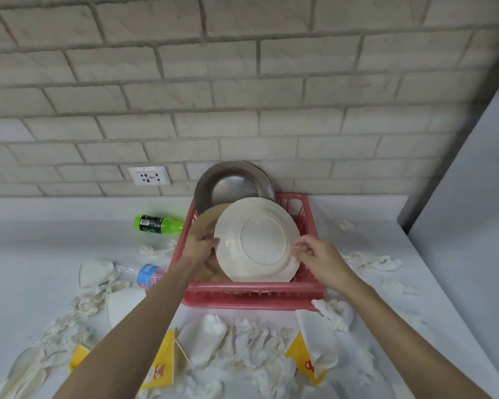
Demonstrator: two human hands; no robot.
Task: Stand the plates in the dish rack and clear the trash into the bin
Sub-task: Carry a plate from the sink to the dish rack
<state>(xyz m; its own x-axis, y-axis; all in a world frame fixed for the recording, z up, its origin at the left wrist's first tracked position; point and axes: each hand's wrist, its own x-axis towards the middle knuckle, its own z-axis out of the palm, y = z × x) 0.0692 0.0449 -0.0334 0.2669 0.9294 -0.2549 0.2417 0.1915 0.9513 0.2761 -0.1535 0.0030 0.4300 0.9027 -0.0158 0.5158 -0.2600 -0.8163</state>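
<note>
Both hands hold the white plate [257, 240]: the left hand [202, 244] pinches its 9 o'clock rim and the right hand [317, 254] its 3 o'clock rim. The plate's lower edge sits inside the pink rack [251, 298], underside facing the camera. Toward 12 o'clock stand a brown plate [206, 223] and a steel plate [232, 182]. At the rack's 9 o'clock lie a green bottle [159, 223] and a clear bottle [140, 273], both with labels too blurred to read. At 6 o'clock lie tissues [251, 341] and yellow cups [159, 367].
</note>
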